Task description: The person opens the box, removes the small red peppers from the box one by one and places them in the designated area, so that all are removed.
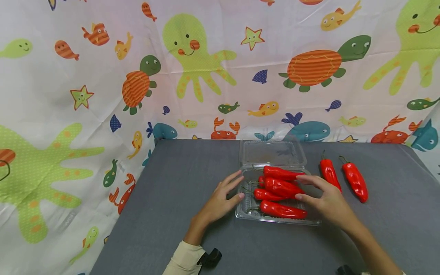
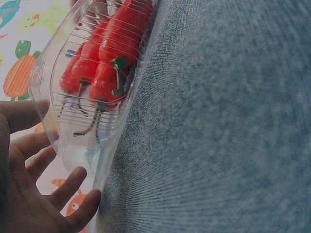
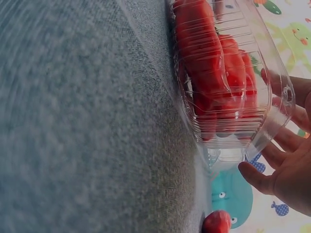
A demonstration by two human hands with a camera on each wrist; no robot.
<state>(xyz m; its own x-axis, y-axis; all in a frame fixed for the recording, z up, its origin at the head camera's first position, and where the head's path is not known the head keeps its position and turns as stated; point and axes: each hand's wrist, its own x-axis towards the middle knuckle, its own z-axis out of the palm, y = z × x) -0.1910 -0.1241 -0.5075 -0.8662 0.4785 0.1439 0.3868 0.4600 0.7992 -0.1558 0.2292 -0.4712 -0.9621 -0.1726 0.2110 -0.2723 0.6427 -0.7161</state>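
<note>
Head view: looking down at red peppers [image 1: 282, 187] in an open clear container [image 1: 245, 211] on the bench [image 1: 172, 183], lying lengthwise between left hand [image 1: 215, 202] and right hand [image 1: 330, 201]. Spread wide with the left, beside the rim; parted with the right, nearer, at the pepper ends; cannot tell whether touching.

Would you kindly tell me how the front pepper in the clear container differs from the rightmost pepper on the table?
The front pepper lies inside the clear container, while the rightmost pepper lies outside it on the table. In the head view, the front pepper lies nearly horizontal, stem to the left; the rightmost pepper slants, its stem toward the upper left. Both are red and glossy.
</note>
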